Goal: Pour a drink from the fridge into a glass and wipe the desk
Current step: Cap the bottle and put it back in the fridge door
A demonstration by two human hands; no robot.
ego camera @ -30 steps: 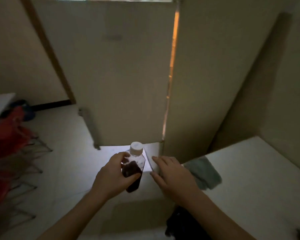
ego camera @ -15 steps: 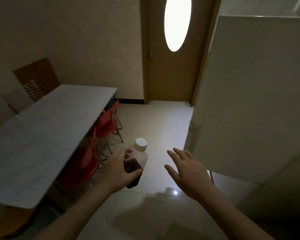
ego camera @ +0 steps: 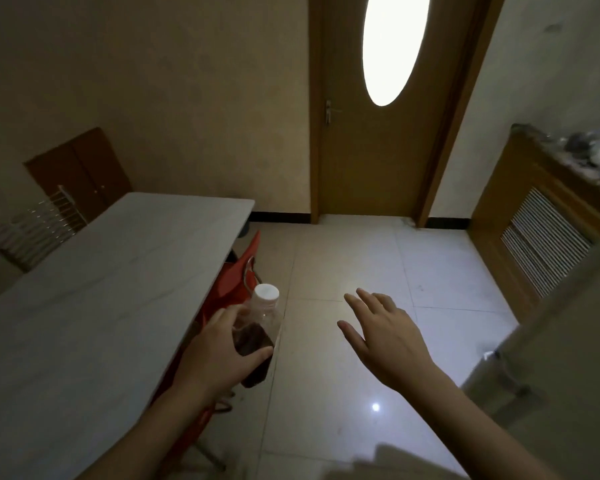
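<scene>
My left hand grips a clear plastic bottle with a white cap and dark drink in its lower half. I hold it upright over the floor, just right of the long grey desk. My right hand hovers over the tiles with fingers spread and holds nothing. No glass and no cloth are in view. A pale fridge edge shows at the right.
Red chairs are tucked under the desk's right side. A wooden door with an oval window stands ahead. A wooden radiator cover lines the right wall, with objects on top. Shiny white floor tiles lie between.
The view has swung left from the fridge door toward the desk and the wooden door. The fridge has slid to the right edge. My left hand keeps the bottle; my right hand has left the fridge.
</scene>
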